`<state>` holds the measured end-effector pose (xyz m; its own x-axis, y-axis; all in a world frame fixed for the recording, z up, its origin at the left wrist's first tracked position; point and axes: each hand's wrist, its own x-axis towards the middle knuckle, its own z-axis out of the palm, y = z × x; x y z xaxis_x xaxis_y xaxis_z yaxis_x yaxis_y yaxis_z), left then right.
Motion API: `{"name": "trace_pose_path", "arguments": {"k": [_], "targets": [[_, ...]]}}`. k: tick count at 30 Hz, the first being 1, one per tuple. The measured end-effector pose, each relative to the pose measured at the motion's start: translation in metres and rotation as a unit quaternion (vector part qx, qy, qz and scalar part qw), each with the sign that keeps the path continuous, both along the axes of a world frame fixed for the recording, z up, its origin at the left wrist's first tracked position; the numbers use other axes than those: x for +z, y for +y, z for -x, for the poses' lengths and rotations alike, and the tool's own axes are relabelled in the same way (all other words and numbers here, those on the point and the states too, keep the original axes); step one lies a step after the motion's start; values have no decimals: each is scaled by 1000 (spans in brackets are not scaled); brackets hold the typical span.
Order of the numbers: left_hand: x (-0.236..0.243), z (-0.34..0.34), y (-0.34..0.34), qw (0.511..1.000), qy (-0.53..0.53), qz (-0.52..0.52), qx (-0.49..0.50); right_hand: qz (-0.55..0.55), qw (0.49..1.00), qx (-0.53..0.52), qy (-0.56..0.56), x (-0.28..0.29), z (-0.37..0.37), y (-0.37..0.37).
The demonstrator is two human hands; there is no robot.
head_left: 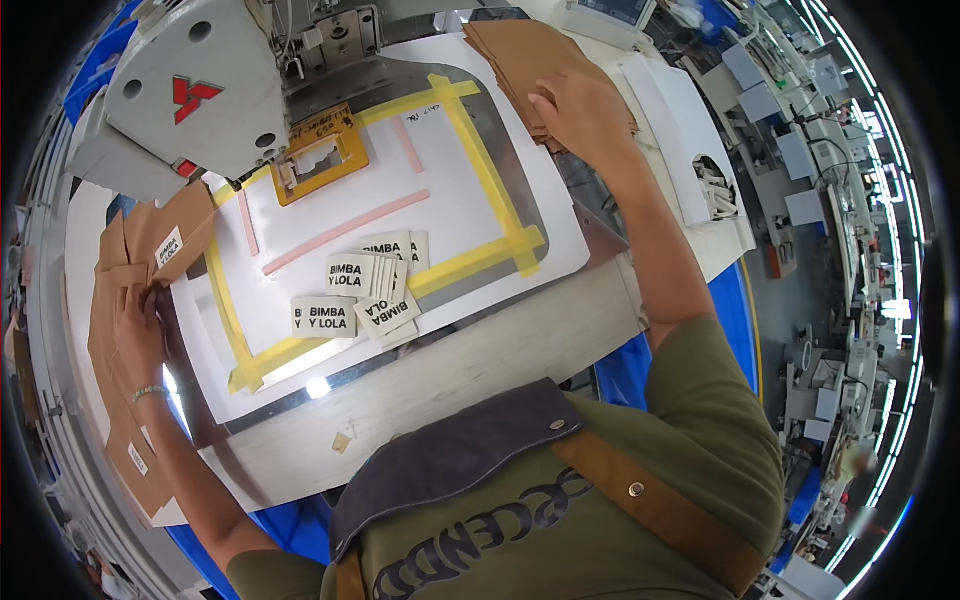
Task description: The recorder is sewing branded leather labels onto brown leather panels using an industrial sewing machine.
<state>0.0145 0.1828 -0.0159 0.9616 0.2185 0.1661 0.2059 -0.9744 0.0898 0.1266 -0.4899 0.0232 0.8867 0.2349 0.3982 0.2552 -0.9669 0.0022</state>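
My left hand (138,325) has curled fingers gripping brown cut pieces (125,240) at the machine's left; some bear white printed labels. My right hand (580,120) has bent fingers on a stack of brown pieces (520,60) at the upper right, closed on its near part. Between my hands lies a white template sheet (480,230) edged with yellow tape and marked with pink strips. Several white labels with black print (347,276) lie loosely piled near its front. A yellow frame (350,150) sits under the grey sewing machine head (200,80) at the upper left.
A white tray or box (670,130) with small pale items stands right of the brown stack. The pale table edge (500,355) runs in front of my body, with blue material (625,370) below. Rows of other workstations (830,200) and strip lights fill the far right.
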Motion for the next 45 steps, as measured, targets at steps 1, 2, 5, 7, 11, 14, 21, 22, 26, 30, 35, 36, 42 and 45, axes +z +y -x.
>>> {"name": "trace_pose_path", "arguments": {"k": [1, 2, 5, 7, 11, 14, 21, 22, 26, 30, 35, 36, 42, 45], "targets": [[1, 0, -2, 999, -26, -16, -19, 1, 1000, -1, -1, -5, -5, -2], [1, 0, -4, 997, -52, -33, -37, 8, 1000, -8, -7, -11, -11, -1], [8, -2, -25, 990, -89, -78, -79, 29, 999, -26, -6, -12, -23, 8], [14, 0, -48, 984, -99, -108, -100, 41, 999, -35, -2, -9, -29, 18], [23, 3, -84, 982, -130, -23, -135, 102, 990, -82, 55, -7, -38, 24], [27, 7, -94, 979, -124, -20, -161, 82, 991, -88, 65, -2, -43, 25], [36, 18, -130, 976, -110, 22, -187, -138, 978, -35, 150, 15, -32, -16], [36, 19, -131, 975, -100, 43, -194, -136, 979, -37, 146, 14, -31, -22], [48, 17, -150, 961, -109, 95, -237, -95, 993, -47, -51, 15, -23, -17], [65, 18, -186, 934, -109, 153, -303, 37, 984, 103, -141, 12, -16, 26], [62, 17, -224, 904, -103, 187, -369, 97, 975, 190, -62, -20, -16, 74], [63, 19, -229, 902, -86, 196, -374, 89, 978, 174, -77, -18, -19, 74], [65, 22, -239, 889, -58, 238, -387, -16, 954, 261, -147, -5, -12, 83], [53, 13, -269, 875, -70, 286, -384, 76, 927, 360, -68, -25, 20, 111]]}}
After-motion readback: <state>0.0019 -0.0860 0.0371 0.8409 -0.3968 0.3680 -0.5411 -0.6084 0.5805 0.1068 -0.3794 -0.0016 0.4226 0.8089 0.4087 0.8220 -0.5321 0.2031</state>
